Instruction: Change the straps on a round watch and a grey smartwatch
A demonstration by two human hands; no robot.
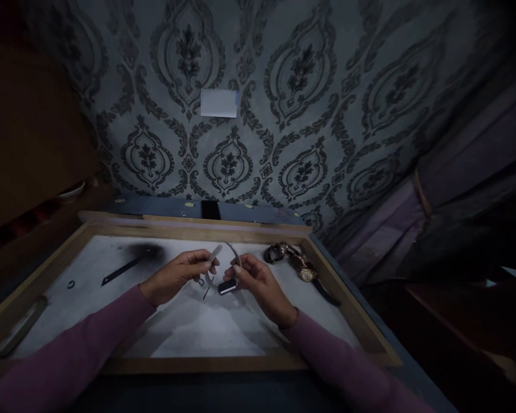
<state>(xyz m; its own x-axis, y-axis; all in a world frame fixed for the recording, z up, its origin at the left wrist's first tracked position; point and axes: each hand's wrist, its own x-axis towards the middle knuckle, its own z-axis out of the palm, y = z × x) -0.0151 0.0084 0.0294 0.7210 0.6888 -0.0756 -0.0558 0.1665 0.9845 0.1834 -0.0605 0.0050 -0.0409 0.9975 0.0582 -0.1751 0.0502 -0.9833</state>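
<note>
Between my hands is a smartwatch (227,287) with a dark rectangular face and a pale, curved strap. My left hand (180,274) pinches one half of the strap, its free end pointing up. Fingers of my right hand (264,285) close on the other half, just above the watch case. The watch is held over the white floor of a shallow wooden-framed tray (198,363). A thin dark stick-like piece (207,289) and a small ring-like part lie beneath the strap, near my left fingertips.
Several wristwatches (306,275) lie at the tray's right. Left are a dark flat strip (120,272), a small C-shaped piece (71,284) and a long greenish object (21,327). A black phone-like slab (210,210) lies behind the tray, before the patterned wall. A curtain (447,178) hangs right.
</note>
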